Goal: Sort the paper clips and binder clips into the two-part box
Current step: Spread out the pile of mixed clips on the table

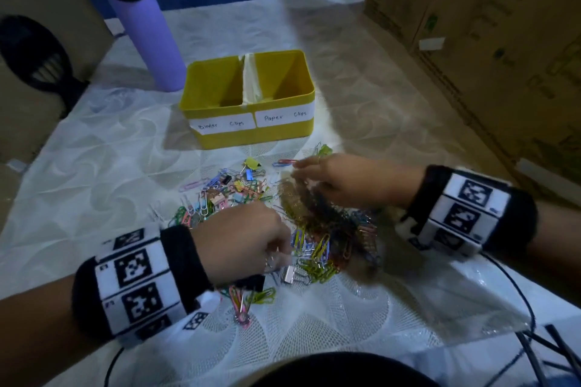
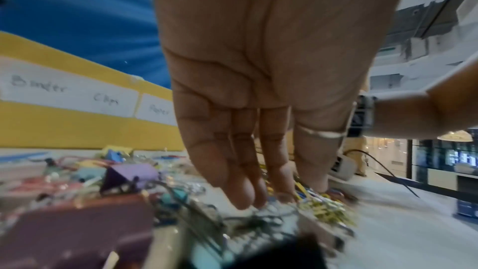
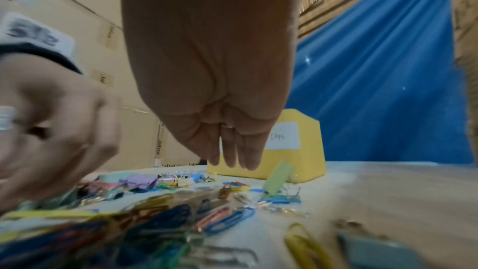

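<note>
Left hand [image 1: 242,236] and right hand [image 1: 339,181], fingers straight, reach down into the clip pile [image 1: 314,229].

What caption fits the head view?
Both hands work a mixed clip pile before the yellow two-part box.

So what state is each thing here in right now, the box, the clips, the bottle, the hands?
Yellow box: open-topped; no clips visible in either half.
Clip pile: loose and mixed on the table, unsorted.
Purple bottle: upright, black cap on.
Left hand: palm down, fingers straight, tips reaching into the pile.
Right hand: over the pile, fingers straight, holding nothing I can see.
</note>
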`<state>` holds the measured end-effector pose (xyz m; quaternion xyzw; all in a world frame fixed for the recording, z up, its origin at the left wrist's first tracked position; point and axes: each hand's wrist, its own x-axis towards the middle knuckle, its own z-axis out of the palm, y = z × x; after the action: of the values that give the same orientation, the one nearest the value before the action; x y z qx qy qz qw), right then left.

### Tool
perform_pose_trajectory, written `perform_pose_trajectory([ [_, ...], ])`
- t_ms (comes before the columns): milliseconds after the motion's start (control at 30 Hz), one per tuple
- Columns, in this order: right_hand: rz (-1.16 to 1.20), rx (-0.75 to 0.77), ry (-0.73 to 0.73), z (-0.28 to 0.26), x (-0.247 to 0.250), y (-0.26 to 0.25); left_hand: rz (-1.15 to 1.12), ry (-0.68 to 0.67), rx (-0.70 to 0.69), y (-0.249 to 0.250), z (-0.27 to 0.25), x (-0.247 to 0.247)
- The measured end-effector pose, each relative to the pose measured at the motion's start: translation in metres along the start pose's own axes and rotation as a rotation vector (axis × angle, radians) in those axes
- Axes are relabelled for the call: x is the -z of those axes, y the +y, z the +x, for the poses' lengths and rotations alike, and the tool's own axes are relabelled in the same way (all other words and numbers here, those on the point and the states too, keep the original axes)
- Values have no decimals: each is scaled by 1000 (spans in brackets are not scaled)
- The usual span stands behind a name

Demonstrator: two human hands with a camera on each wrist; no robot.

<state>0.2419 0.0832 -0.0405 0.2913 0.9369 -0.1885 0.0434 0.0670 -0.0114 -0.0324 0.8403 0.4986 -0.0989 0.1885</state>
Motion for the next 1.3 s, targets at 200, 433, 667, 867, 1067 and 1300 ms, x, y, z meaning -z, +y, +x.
perform_pose_trajectory([
  [200, -176, -89, -164, 44, 1, -3, -1, -16, 37, 10, 7, -19],
  [433, -84, 52, -268, -2, -11, -8, -26, -4, 69, -5, -5, -22],
  [667, -11, 123, -204, -23, -1, -15, 32, 2, 164, -29, -11, -7],
  [867, -116, -268, 201, 20, 31, 36, 42, 50, 235, -43, -4, 6],
  [1067, -11, -261, -46, 36, 46, 57, -44, 235, 124, -22, 31, 35],
  [1300, -50, -411, 69, 1, 51, 86, 125, -89, 173, 1, 107, 47],
])
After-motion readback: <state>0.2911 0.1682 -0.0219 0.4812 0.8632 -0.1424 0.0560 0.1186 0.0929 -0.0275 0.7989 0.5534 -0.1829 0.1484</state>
